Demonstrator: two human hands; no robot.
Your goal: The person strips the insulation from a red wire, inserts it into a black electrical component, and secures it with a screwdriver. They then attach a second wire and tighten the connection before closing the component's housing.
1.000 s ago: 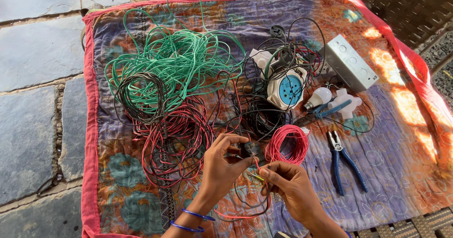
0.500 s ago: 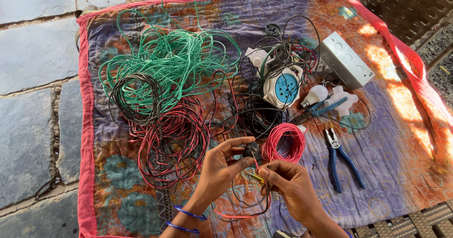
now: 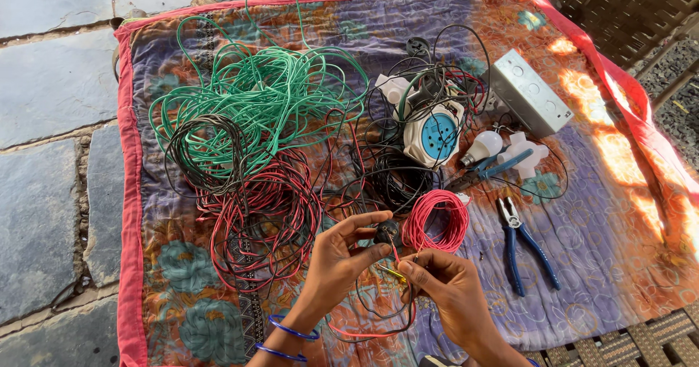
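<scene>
A small black fitting point(image 3: 386, 231) is being pinched between the thumb and curled fingertips of the left hand point(image 3: 342, 254), near the middle of the patterned cloth point(image 3: 597, 250) at its near side. A thin yellow-handled tool point(image 3: 393, 272) is being gripped by the closed fingers of the right hand point(image 3: 444, 287), with its tip being pointed up toward the fitting; whether tip and fitting are touching cannot be told. Thin red and black wires point(image 3: 378, 316) are being trailed from the fitting and are looping below both hands. Blue bangles point(image 3: 291, 332) are being worn on the left wrist.

Just beyond the right hand, a small red wire coil point(image 3: 435, 220) is being left flat on the cloth, nearly touching the fitting. To its right, blue-handled pliers point(image 3: 526, 243) are lying with the handles toward the near edge. Farther off, a round white and blue socket reel point(image 3: 435, 132) is being surrounded by tangled black wire point(image 3: 397, 181). A white bulb point(image 3: 486, 145) is resting beside it, and a grey metal box point(image 3: 530, 90) is sitting at the far right. On the left, a loose green wire heap point(image 3: 262, 94) is being spread across the far part of the cloth, a dark coil point(image 3: 204, 152) is lying by it, and a red wire bundle point(image 3: 266, 210) is sprawling just left of the left hand. Stone paving point(image 3: 51, 119) is being seen left of the cloth.
</scene>
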